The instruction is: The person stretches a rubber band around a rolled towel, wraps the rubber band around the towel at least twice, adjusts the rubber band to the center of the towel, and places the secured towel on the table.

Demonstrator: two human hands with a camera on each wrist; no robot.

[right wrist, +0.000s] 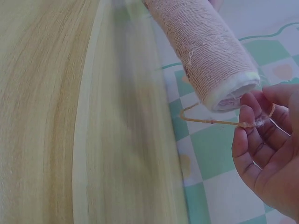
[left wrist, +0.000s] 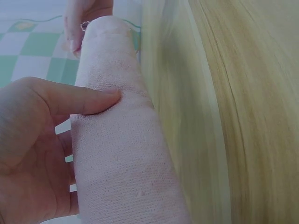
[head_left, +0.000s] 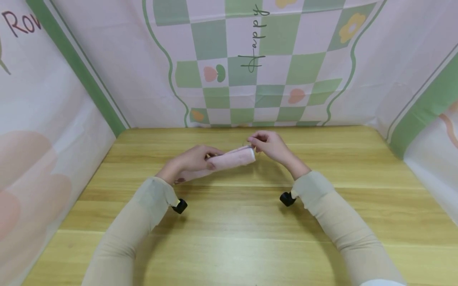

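Note:
A pink towel (head_left: 232, 158) is rolled into a tube and held slanting above the table, its right end raised. My left hand (head_left: 195, 158) grips the roll near its middle; in the left wrist view the thumb (left wrist: 100, 100) lies across the terry cloth. At the roll's white-edged end, my right hand (head_left: 270, 145) pinches a thin orange rubber band (right wrist: 210, 122). The right wrist view shows this band as a stretched loop just below the open end of the towel (right wrist: 205, 51), with some fuzz on it. Whether the band touches the towel I cannot tell.
A wood-grain table (head_left: 232, 230) spreads under both arms. Behind it hangs a green-and-white checked cloth (head_left: 243, 91), and printed cloth walls stand on either side. A small black camera (head_left: 180, 206) hangs at the left cuff, another black camera (head_left: 287, 199) at the right.

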